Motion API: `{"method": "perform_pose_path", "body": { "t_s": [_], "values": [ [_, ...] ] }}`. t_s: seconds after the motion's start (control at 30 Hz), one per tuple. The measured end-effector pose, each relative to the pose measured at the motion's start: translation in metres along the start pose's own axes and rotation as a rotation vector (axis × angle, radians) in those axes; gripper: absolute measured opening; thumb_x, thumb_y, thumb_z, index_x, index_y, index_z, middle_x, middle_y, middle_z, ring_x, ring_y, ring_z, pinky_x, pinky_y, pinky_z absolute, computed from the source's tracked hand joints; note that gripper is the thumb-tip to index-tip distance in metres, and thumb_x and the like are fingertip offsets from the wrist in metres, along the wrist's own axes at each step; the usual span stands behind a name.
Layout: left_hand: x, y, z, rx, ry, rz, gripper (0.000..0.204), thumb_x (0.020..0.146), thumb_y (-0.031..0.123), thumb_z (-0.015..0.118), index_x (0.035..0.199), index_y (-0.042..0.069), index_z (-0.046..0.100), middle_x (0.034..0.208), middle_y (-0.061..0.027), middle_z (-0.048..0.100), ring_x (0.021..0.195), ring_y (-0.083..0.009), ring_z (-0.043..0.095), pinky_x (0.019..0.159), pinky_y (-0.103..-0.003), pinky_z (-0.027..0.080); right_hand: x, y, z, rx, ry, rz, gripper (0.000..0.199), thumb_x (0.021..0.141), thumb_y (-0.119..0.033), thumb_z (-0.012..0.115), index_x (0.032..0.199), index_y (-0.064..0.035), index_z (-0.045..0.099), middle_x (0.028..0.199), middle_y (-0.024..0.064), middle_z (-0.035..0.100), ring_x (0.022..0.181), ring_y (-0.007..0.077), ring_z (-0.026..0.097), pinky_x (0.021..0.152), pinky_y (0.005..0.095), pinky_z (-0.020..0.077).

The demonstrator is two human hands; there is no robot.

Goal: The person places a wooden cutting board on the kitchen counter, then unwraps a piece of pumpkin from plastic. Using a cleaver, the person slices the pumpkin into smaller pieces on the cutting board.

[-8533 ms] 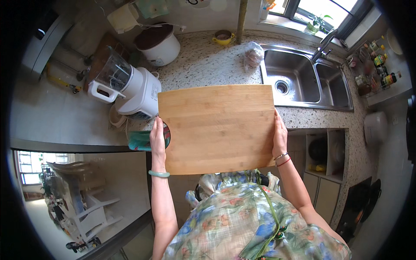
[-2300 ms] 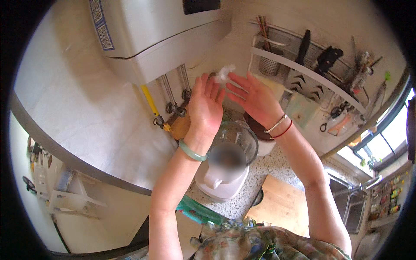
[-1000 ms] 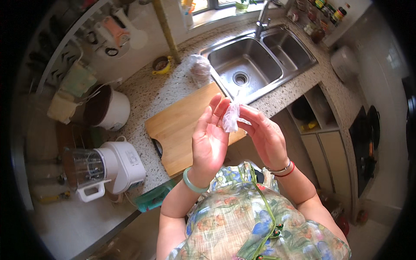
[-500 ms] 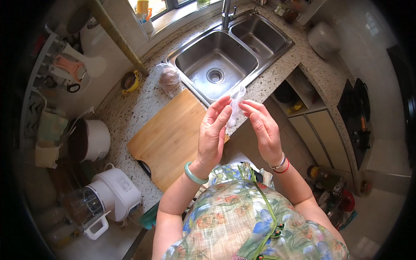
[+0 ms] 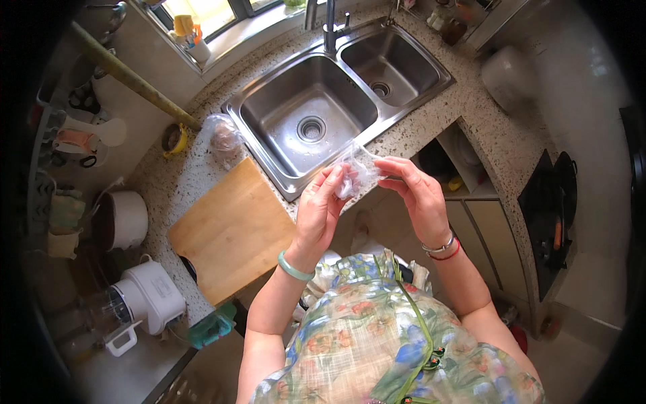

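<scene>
"How far along is it?"
"Partway, I'd judge: the clear plastic (image 5: 362, 168), stretched between the left hand (image 5: 319, 214) and the right hand (image 5: 424, 202), is spread thin on one side but bunched on the other, so some of it is not yet opened out. The wooden cutting board (image 5: 232, 232) already lies flat on the counter (image 5: 176, 187), just beside the sink (image 5: 277, 108)."
"What is each hand doing?"
"The left hand pinches the bunched end between thumb and fingers. The right hand is half curled, fingertips at the other edge; whether its thumb grips too, I cannot tell."
"And the plastic, exactly?"
"Between both sets of fingertips, in front of the body, with the board to the left"
</scene>
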State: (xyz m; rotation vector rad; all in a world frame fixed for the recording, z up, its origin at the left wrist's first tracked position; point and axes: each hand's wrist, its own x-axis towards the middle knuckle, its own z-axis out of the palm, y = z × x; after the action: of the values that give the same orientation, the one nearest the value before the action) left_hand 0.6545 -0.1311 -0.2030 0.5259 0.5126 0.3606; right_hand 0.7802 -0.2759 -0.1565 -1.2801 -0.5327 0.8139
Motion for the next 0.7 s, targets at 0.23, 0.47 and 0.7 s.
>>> {"method": "perform_pose_path", "body": {
  "t_s": [0.23,0.47,0.7],
  "values": [
    [0.019,-0.025,0.040,-0.041,0.097,0.058,0.026,0.101,0.023,0.060,0.122,0.009,0.058,0.119,-0.0045,0.064,0.107,-0.0154,0.061,0.095,-0.037,0.050,0.030,-0.005,-0.043,0.079,-0.102,0.039,0.041,0.108,-0.024,0.041,0.122,0.0055,0.065,0.126,0.0107,0.063,0.113,0.0166,0.060,0.098,0.0309,0.0480],
    [0.040,-0.021,0.034,0.416,0.361,0.495,0.023,0.097,0.024,0.068,0.111,0.007,0.062,0.096,0.0013,0.061,0.086,-0.0062,0.055,0.079,-0.022,0.045,0.073,-0.021,-0.057,-0.686,-0.210,-0.492,0.026,0.098,-0.010,0.053,0.115,0.0041,0.067,0.117,0.0158,0.064,0.109,0.0302,0.059,0.095,0.0379,0.0465],
    [0.080,-0.007,0.031,0.313,0.247,0.319,0.027,0.095,0.027,0.070,0.109,0.004,0.064,0.093,0.0000,0.065,0.078,-0.0061,0.057,0.072,-0.022,0.047,0.111,-0.009,-0.036,-1.132,-0.375,-0.806,0.031,0.089,-0.010,0.064,0.118,0.0015,0.066,0.122,0.0116,0.061,0.116,0.0288,0.057,0.099,0.0418,0.0447]
  ]
}}
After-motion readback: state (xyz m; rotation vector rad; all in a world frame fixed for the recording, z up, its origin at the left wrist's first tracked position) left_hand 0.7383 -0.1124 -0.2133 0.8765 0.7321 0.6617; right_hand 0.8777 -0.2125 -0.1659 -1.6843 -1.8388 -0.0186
